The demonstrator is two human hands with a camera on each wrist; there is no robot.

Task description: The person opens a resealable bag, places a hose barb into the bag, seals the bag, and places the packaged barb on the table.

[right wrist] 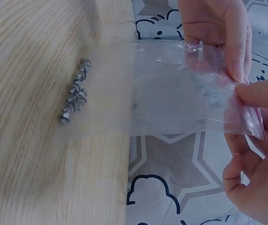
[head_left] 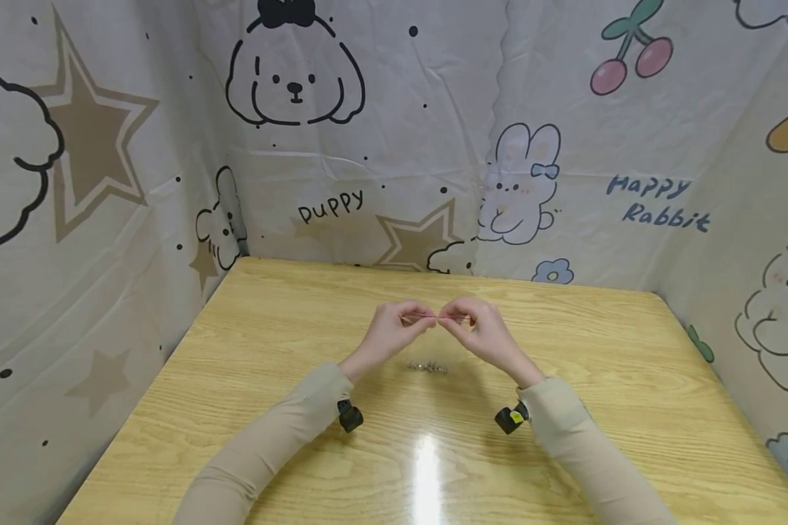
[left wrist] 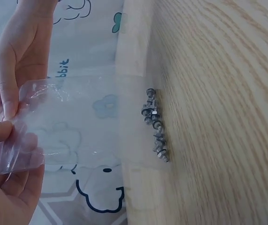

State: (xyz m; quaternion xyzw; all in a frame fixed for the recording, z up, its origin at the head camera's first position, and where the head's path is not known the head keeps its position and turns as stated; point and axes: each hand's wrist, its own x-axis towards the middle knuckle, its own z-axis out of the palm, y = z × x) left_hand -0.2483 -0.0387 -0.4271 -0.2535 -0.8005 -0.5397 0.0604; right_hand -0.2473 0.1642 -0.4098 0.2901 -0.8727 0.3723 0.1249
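Note:
A clear plastic zip bag (left wrist: 82, 126) with a red line along its top edge hangs between my two hands. Several small metal screws (left wrist: 153, 123) lie along the bottom of the bag; from the head view they look like a small dark row (head_left: 427, 367) under the hands. My left hand (head_left: 397, 327) pinches the bag's top edge between thumb and fingers. My right hand (head_left: 481, 332) pinches the same edge close beside it, the fingertips of both hands nearly meeting. Whether the zip is fully pressed together I cannot tell.
Below the hands spreads a light wooden table (head_left: 289, 306). A cloth curtain (head_left: 394, 131) printed with cartoons hangs behind it and at both sides. Small black cameras (head_left: 349, 415) are strapped at both wrists.

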